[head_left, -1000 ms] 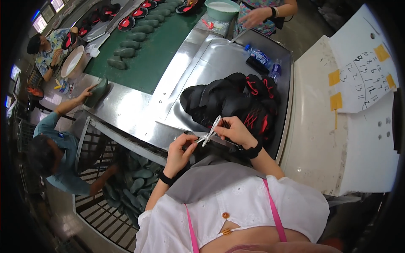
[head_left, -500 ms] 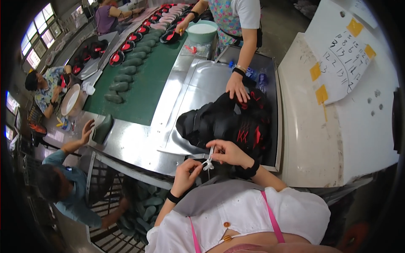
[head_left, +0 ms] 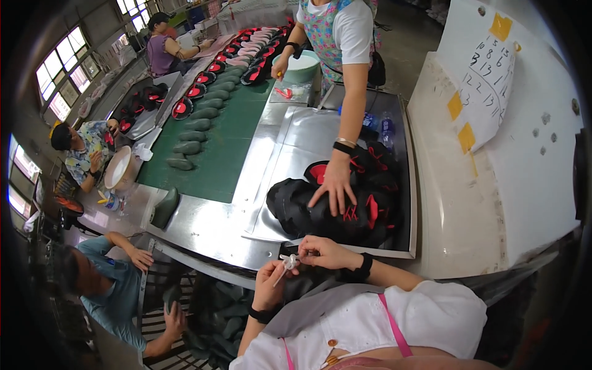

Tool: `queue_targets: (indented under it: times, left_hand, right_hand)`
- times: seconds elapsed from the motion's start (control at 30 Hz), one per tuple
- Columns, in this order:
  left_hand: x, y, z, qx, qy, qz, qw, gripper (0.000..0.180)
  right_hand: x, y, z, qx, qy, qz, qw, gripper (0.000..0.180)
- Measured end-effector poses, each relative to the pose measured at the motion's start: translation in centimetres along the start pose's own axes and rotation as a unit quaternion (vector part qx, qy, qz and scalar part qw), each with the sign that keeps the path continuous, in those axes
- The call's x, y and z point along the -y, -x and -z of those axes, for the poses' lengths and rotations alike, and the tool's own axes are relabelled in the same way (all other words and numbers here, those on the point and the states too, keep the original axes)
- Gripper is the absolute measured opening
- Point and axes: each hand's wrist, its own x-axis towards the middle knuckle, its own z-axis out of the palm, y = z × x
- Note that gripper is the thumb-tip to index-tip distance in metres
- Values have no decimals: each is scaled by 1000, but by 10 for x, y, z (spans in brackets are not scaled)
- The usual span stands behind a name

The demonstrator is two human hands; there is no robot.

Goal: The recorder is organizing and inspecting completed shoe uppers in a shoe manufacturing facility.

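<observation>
Factory line, steel bench (head_left: 246, 222), pile of black-red uppers (head_left: 345, 197) under a co-worker's hand (head_left: 335, 185), left hand (head_left: 271, 280) and right hand (head_left: 320, 251) both pinching a small white tool (head_left: 287, 262) just before the bench edge

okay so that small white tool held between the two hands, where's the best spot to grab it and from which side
Probably by the thicker white end, which sits up between the fingertips of the left hand and the right hand. The small white tool tapers to a thin tip slanting down and left, so come from above and the right, pinching the broad end and leaving the tip free. Its exact shape is too small to tell.
</observation>
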Motion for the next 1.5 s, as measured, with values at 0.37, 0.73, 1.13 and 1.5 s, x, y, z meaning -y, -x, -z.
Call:
queue_targets:
  times: [0.37, 0.73, 1.13, 1.5]
  left_hand:
    - [7, 68, 14, -47, 4, 29, 998, 18]
    - [11, 110, 27, -116, -49, -92, 988, 25]
    - [44, 235, 73, -50, -257, -93, 961, 17]
    - [50, 270, 76, 142, -312, 1, 939, 22]
  right_hand:
    - [28, -11, -32, -111, -12, 35, 993, 13]
    - [45, 33, -120, 43, 151, 85, 984, 25]
    - [110, 91, -215, 12, 194, 88, 977, 18]
    - [114, 154, -250, -33, 41, -45, 998, 10]
